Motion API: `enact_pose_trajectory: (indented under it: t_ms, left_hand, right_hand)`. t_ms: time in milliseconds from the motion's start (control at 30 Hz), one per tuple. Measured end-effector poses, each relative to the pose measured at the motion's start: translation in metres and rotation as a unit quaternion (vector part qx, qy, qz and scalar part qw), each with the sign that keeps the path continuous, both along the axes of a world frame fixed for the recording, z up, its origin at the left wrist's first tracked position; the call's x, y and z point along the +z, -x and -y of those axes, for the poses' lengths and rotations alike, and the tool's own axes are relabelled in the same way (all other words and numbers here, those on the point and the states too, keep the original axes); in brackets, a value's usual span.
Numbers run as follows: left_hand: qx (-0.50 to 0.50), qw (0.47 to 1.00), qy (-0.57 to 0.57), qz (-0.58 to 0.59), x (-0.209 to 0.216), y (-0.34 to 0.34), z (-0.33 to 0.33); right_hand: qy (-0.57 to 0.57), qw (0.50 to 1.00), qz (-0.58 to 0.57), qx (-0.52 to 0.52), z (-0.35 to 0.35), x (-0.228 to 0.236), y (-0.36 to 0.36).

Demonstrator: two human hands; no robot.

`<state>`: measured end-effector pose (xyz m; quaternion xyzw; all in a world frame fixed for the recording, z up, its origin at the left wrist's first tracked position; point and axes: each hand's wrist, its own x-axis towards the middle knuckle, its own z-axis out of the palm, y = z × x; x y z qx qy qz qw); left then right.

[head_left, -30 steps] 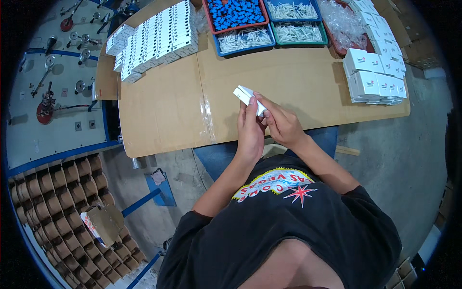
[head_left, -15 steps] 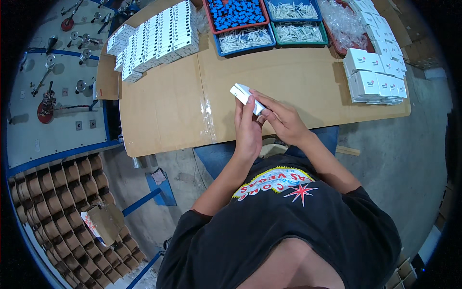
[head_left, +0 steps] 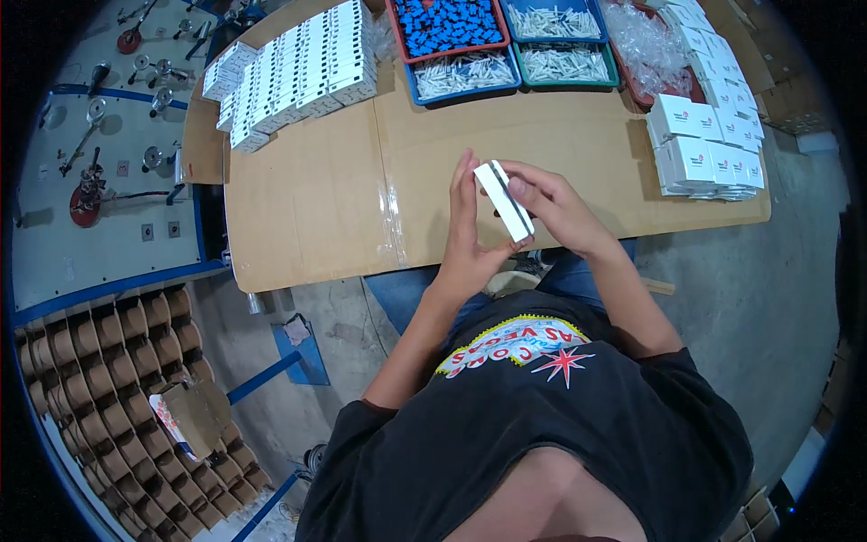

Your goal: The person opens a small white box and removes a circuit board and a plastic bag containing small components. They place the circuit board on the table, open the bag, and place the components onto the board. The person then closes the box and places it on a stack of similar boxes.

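Observation:
Above the table's near edge, a small white box (head_left: 503,200) is tilted between my two hands, with a dark line running along its narrow side. My right hand (head_left: 562,215) is closed on it from the right, its thumb on the edge and the other fingers partly hidden behind. My left hand (head_left: 470,248) holds it from the left: the thumb presses its lower end, while the fingers point up beside its upper end.
A cardboard sheet (head_left: 307,208) covers the table. White boxes (head_left: 312,68) stand in rows at far left; more white boxes (head_left: 691,158) are stacked at right. At the back are trays of blue pieces (head_left: 447,25), white sticks (head_left: 465,75) and clear plastic bags (head_left: 646,45).
The box has turned so that its narrow, dark-lined side faces up, and has shifted slightly right and nearer. My left fingers have straightened, and my right hand has moved a little right.

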<state>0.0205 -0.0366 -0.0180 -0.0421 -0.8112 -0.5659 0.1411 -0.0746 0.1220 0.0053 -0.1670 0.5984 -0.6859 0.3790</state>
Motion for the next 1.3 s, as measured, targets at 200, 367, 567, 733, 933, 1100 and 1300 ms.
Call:
enact_pose_trajectory:
  t_ms: [200,367,567,733,933,1100,1300]
  left_hand:
    - [-0.043,0.878,-0.435,0.197,-0.007,-0.008,0.010]
    - [-0.074,0.827,-0.478,0.286,0.008,-0.007,0.019]
    - [0.004,0.890,-0.404,0.210,0.012,-0.002,0.004]
    - [0.020,0.854,-0.478,0.205,0.005,-0.002,0.008]
    - [0.065,0.866,-0.462,0.179,-0.006,0.001,0.001]
    - [0.046,0.852,-0.489,0.183,-0.007,0.002,0.002]
    - [0.069,0.856,-0.477,0.186,-0.006,0.002,0.004]
  right_hand:
    - [0.041,0.989,-0.142,0.002,-0.003,0.001,-0.003]
    - [0.023,0.971,-0.233,0.044,-0.003,0.006,-0.004]
    - [-0.052,0.978,-0.204,0.000,0.002,0.009,-0.008]
    - [0.040,0.989,-0.141,0.008,0.006,-0.005,-0.013]
    - [0.029,0.980,-0.195,-0.026,0.011,-0.017,-0.018]
    - [-0.021,0.971,-0.235,-0.037,0.015,-0.009,-0.022]
    - [0.001,0.976,-0.217,-0.032,0.013,-0.013,-0.020]
